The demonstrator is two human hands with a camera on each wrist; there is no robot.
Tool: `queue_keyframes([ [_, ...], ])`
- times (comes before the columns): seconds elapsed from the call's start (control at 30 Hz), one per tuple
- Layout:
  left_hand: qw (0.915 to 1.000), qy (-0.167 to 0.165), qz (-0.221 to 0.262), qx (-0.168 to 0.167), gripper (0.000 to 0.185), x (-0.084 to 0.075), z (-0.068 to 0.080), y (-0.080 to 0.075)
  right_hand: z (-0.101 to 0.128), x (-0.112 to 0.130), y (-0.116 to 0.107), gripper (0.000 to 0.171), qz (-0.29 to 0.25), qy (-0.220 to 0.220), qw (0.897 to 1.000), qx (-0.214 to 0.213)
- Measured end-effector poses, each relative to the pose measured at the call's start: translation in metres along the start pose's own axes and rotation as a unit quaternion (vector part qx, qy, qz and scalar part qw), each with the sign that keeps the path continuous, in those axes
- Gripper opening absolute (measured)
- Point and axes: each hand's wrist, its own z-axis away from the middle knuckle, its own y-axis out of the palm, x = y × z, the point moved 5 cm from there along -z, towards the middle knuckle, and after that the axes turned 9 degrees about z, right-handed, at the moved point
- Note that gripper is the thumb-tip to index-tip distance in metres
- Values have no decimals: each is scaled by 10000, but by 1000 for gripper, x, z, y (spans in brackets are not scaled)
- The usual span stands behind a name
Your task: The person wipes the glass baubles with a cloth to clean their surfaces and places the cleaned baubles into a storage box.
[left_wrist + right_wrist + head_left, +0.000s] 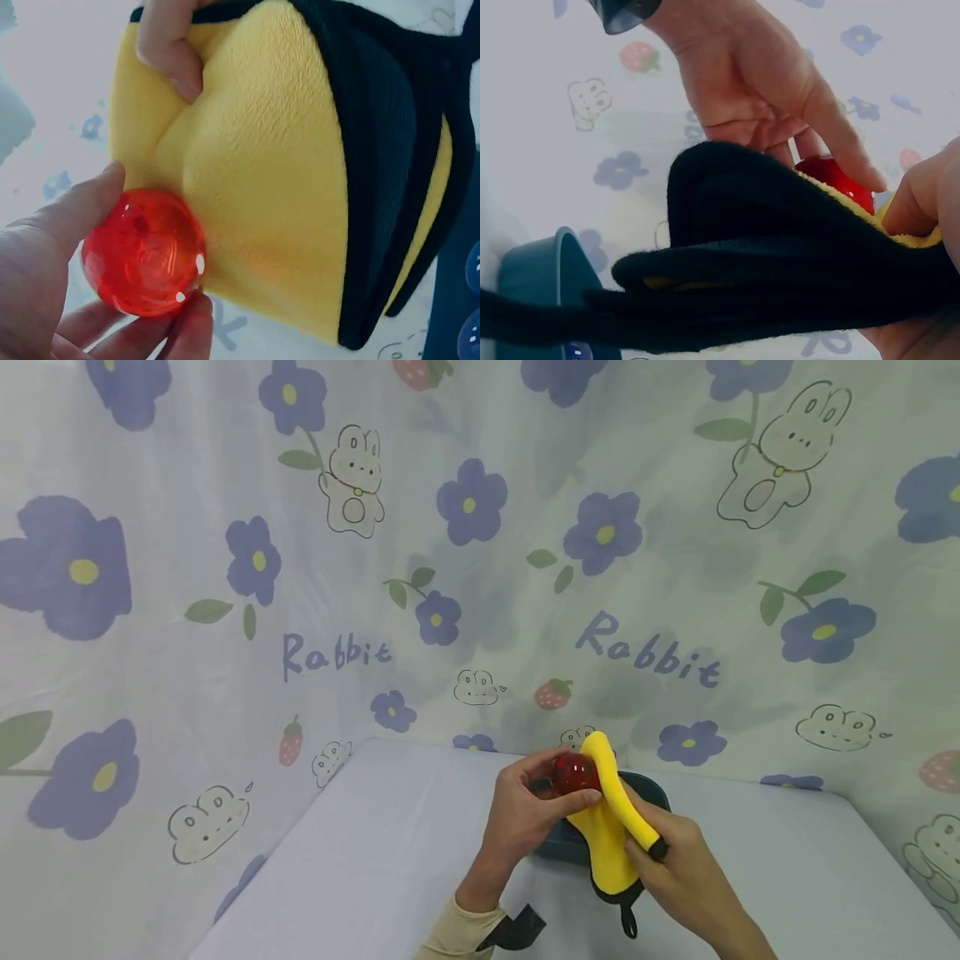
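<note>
A glossy, see-through red ball (574, 773) is held in my left hand (519, 810), between the thumb and the fingers. My right hand (678, 864) grips a folded yellow cloth (611, 860) with black edging and a black hanging loop. In the left wrist view the yellow face of the cloth (255, 142) touches the right side of the red ball (144, 251). Black layers of the folded cloth (780, 262) cover much of the right wrist view, with the red ball (836, 180) partly hidden behind them.
A dark teal basin (660, 793) stands on the white table (360, 860) behind and below the hands. Shiny dark blue round things (471, 334) show in it, only in part. A curtain (480, 593) with flowers and rabbits hangs behind the table.
</note>
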Motion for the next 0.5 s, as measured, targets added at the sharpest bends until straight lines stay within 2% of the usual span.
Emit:
queue_keyframes([
  [0.23,9991,-86,-372,182,48,3,-1,-2,-1,5,-2,68,266,-110,9996,-78],
  [0.4,9975,-326,-448,438,48,2,0,0,-1,8,-2,80,446,-302,9985,-105],
  [0.5,9962,-278,-524,631,45,0,2,2,0,9,-2,86,397,-474,9980,-142],
])
